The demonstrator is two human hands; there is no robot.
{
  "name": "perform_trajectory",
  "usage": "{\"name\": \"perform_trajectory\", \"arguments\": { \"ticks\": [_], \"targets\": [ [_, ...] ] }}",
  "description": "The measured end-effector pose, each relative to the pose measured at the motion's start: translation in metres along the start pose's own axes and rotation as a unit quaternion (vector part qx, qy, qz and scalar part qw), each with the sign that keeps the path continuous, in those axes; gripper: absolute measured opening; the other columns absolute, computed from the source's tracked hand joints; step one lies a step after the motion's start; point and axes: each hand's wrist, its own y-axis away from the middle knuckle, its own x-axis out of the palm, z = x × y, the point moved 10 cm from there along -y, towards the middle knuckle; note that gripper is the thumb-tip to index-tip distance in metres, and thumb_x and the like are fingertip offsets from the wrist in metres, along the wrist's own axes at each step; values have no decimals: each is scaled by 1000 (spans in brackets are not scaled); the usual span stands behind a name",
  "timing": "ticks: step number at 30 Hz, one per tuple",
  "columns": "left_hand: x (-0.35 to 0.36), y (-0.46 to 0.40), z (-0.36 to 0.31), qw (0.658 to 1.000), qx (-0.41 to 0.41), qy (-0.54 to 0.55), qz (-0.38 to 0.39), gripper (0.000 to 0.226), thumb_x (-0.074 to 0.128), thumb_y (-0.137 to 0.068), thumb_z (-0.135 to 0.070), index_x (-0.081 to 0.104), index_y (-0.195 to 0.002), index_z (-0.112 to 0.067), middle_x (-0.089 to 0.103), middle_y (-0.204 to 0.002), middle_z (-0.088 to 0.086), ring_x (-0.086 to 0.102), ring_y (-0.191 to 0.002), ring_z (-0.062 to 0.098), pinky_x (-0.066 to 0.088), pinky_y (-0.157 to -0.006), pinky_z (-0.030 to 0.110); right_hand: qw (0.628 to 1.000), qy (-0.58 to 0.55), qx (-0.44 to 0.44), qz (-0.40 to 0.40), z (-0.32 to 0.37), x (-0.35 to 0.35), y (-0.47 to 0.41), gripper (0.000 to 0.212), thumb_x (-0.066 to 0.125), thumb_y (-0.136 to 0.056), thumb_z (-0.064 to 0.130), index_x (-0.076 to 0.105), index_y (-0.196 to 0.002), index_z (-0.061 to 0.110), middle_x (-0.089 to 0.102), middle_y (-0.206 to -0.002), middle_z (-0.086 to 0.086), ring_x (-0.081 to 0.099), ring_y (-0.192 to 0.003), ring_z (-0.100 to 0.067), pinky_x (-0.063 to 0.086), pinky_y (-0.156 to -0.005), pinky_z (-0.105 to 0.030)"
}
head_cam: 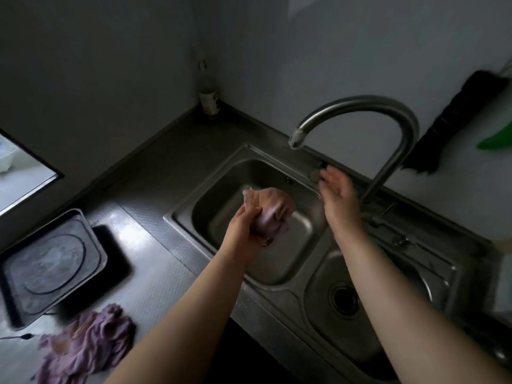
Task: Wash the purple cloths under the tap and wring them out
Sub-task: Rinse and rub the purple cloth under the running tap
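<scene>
Left hand (243,228) clasps a bunched purple cloth (273,213) in its grip; right hand (336,189) slack-fingered.

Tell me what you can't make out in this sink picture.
Head view only:
- Water from the tap: no stream shows; too dim to tell.
- Left hand fingertips: buried in the purple cloth.
- Drain of the left basin: hidden by that cloth.
- Right hand: blurred; contact with the sink rim unclear.
- Corner bottle label: too small.

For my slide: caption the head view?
Left hand grips purple cloth over sink; right hand open beside tap.
</scene>
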Motion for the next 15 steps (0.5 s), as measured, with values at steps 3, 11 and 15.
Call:
{"name": "perform_trajectory", "arguments": {
  "ticks": [3,11,15],
  "targets": [
    [22,-3,-8,1000,10,-23,9,26,37,-96,-3,59,-108,-10,65,-98,15,70,-73,21,59,-59,38,992,-58,-26,110,57,37,-15,58,47,-91,-2,31,-145,15,43,-141,4,42,-127,-7,34,-103,-24],
    [33,-12,-20,997,12,-70,23,51,40,-88,6,51,-131,-19,50,-135,25,57,-110,35,43,-98,56,991,-57,-51,106,73,47,-12,18,59,-88,15,62,-104,23,69,-103,5,64,-104,-8,46,-94,-28],
    [39,-7,-8,996,-6,-74,57,53,38,-89,6,47,-133,-22,50,-133,23,57,-107,35,55,-80,48,989,-82,-64,107,70,39,5,17,56,-92,13,65,-98,28,71,-98,9,65,-101,-4,46,-89,-22]
  ]
}}
